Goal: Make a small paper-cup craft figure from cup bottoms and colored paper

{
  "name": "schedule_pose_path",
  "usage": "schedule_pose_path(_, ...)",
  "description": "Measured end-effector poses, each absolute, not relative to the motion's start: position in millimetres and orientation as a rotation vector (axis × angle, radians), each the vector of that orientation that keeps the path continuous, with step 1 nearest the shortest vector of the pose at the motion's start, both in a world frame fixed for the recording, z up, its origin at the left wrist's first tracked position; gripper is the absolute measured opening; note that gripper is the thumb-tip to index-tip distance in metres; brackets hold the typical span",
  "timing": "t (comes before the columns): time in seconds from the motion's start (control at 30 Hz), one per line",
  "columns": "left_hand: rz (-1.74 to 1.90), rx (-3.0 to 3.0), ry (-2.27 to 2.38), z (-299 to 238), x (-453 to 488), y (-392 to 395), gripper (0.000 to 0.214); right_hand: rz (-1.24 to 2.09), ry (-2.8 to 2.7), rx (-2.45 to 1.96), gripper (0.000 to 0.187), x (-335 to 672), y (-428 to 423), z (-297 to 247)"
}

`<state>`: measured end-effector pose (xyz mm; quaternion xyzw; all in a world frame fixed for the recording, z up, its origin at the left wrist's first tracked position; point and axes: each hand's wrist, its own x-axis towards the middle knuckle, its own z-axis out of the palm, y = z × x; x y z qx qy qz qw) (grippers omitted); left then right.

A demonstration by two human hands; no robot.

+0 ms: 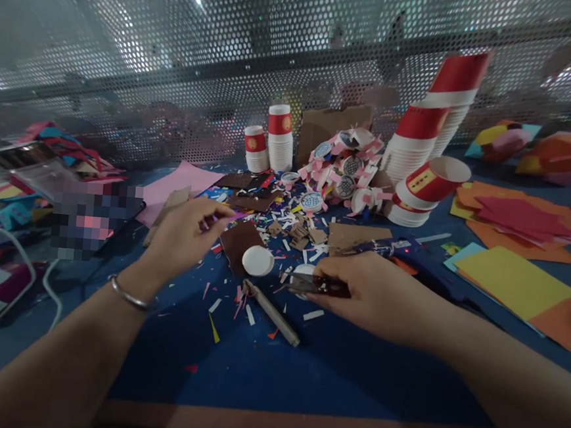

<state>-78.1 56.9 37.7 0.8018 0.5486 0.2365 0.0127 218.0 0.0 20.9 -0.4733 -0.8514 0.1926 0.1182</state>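
My right hand [359, 286] is closed round the dark red handles of scissors [304, 283], whose blades point left over a white disc [305, 269] on the blue table. My left hand [190, 229] hovers at the left, fingers loosely curled and thumb apart from the index finger. A purple strip [240, 216] shows by its fingertips; whether they touch it I cannot tell. Between the hands lies a round white lid-like piece [257, 261], partly over brown card [236, 243]. A slim grey stick [275, 315] with a ragged end lies in front.
A blue glue gun [424, 271] with a red light lies beyond my right hand. Paper cup stacks [412, 145] and a heap of pink-and-white pieces [346, 169] stand behind scattered scraps. Coloured paper [512, 278] lies right; a white cable [52, 294] lies left.
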Motion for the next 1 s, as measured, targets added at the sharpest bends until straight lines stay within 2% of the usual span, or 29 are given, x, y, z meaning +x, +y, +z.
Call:
schedule_pose_path(0.1,0.71,2.411,1.843,33,-96,75,0.019,0.557,-2.545,-1.351,0.02,217,-4,21)
schedule_pose_path(0.33,0.544,2.346,1.762,13,-86,83,0.024,0.539,-2.607,-1.333,0.014,213,-8,23)
schedule_pose_path(0.6,0.787,2.235,1.818,22,-104,94,0.032,0.55,-2.633,-1.315,0.011,213,-9,24)
schedule_pose_path(0.77,0.554,2.237,1.813,19,-114,93,0.026,0.545,-2.646,-1.269,0.009,212,-10,24)
schedule_pose_path(1.0,0.353,2.265,1.699,20,-98,87,0.035,0.492,-2.663,-1.242,0.005,212,-10,22)
